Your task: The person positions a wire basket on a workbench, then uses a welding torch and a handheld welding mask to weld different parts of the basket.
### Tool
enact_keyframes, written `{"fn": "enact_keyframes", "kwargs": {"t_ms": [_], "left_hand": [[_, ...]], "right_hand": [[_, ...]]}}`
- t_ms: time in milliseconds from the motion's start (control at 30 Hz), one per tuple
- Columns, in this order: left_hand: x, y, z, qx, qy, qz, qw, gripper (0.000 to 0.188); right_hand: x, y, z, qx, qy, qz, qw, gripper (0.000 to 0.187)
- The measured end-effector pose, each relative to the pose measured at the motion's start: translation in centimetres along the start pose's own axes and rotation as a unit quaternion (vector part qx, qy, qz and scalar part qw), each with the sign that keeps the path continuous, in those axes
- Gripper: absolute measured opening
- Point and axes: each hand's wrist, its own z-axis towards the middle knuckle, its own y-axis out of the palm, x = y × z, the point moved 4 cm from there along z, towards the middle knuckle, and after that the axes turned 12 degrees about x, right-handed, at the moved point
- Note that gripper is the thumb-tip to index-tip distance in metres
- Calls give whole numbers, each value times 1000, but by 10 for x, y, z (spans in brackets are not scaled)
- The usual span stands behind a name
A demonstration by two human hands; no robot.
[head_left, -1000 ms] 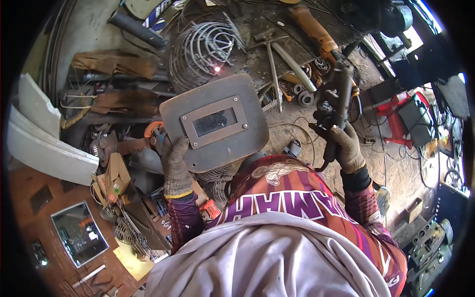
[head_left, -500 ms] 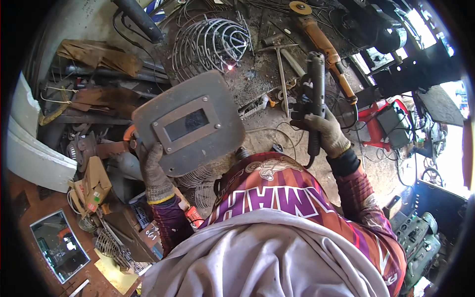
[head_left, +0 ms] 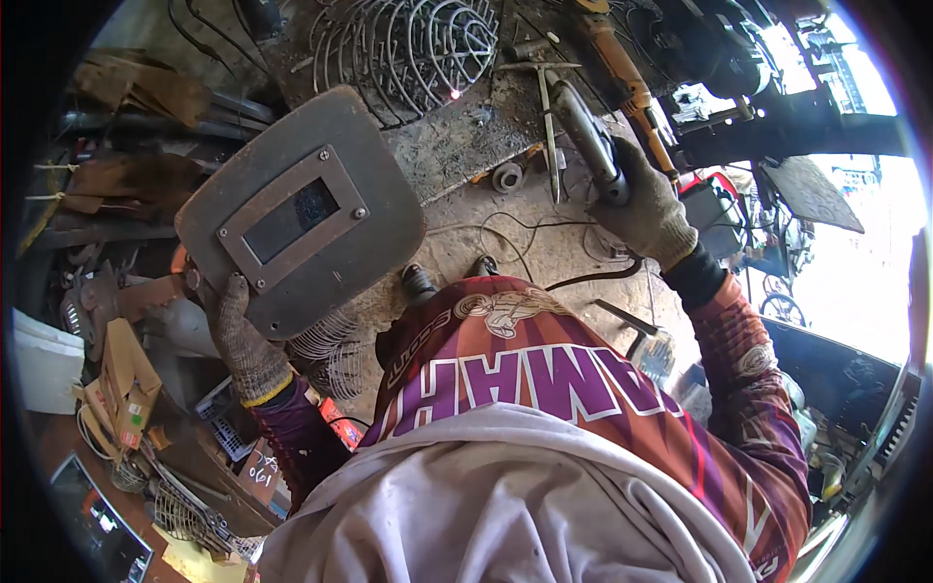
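Observation:
My left hand (head_left: pixel 243 340), in a knit glove, grips the lower left edge of a dark hand-held welding shield (head_left: pixel 374 204) with a small rectangular window. My right hand (head_left: pixel 646 209), also gloved, is wrapped round a welding electrode holder (head_left: pixel 581 131). Its grey end points up and away from me, and a dark cable (head_left: pixel 603 276) trails from below the hand. Past the shield, a cage of bent metal rods (head_left: pixel 418 53) lies on the worktable. A small spot at its near right edge glows.
A hammer (head_left: pixel 550 126) and an orange angle grinder (head_left: pixel 632 87) lie on the worktable (head_left: pixel 437 155), right of the cage. Coiled wire (head_left: pixel 330 340) sits on the floor below the shield. Cardboard (head_left: pixel 121 384) and scrap metal crowd the left side. My shoes show near the middle.
The shield has moved left and tilted further. My right hand has turned the electrode holder from upright to slanting up-left. The view has shifted, so the cage sits higher.

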Motion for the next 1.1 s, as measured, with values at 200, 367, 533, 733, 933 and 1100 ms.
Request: {"fn": "enact_keyframes", "kwargs": {"t_ms": [200, 367, 533, 733, 933, 1100], "left_hand": [[0, 16, 5, 10, -2, 11, 1000, 70], [7, 33, 2, -39, -9, 76, 996, 61], [10, 58, -2, -103, 7, 110, 989, 55], [-3, 89, -31, -209, -4, 133, 969, 50], [-26, 186, -87, -275, 37, 97, 956, 46], [-52, 275, -104, -210, 63, 36, 975, 39]], "right_hand": [[0, 6, -11, 20, 44, -50, 998, 76], [1, 21, -32, 24, 89, -16, 996, 80], [5, 25, -56, 75, 210, 132, 966, 91], [42, 30, -121, 99, 286, 160, 940, 99], [82, 14, -149, 166, 318, 262, 896, 96], [111, -9, -147, 197, 285, 289, 892, 98]]}}
